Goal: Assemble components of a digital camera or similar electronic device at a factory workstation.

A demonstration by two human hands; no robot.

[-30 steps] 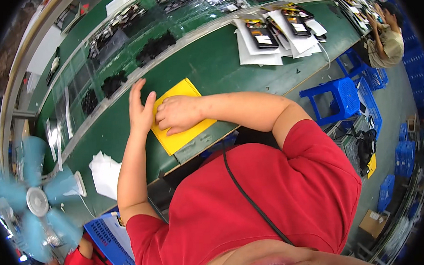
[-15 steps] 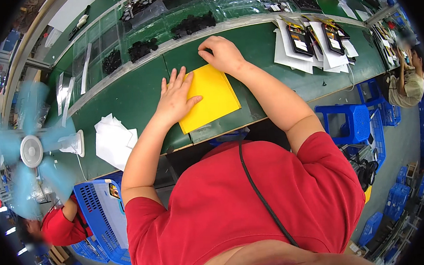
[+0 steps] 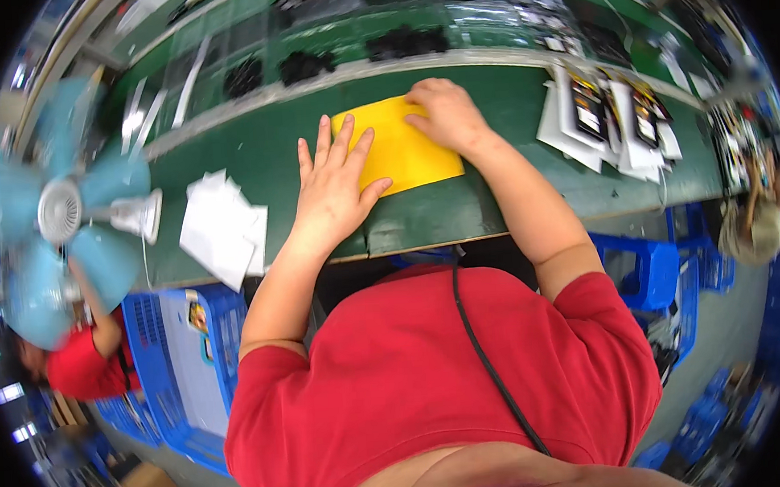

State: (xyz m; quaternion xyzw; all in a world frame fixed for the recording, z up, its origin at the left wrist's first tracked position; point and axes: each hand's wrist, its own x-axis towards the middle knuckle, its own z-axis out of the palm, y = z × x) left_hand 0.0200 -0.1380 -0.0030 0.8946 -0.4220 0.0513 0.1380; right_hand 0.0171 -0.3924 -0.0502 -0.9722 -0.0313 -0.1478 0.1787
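A flat yellow sheet [image 3: 403,158] lies on the green workbench in front of me; I cannot tell whether it is one layer or several. My left hand [image 3: 337,189] rests over its left side, fingers spread and thumb pointing to the right. At the far right corner, my right hand [image 3: 450,115] bends its fingers together over the sheet's edge, with the thumb on the yellow surface. The sheet's left edge is partly hidden under my left hand.
Loose white papers [image 3: 221,231] lie to the left, beside a spinning blue fan [image 3: 59,210]. Black devices [image 3: 589,111] rest on white sheets at the right. Clear trays with small black parts [image 3: 308,65] line the back. A blue crate [image 3: 161,365] stands lower left, near a person in red [image 3: 85,365].
The yellow sheet lies farther from the bench's front edge. My right hand has come down from beyond it onto its far right corner; my left hand stays spread on its left side.
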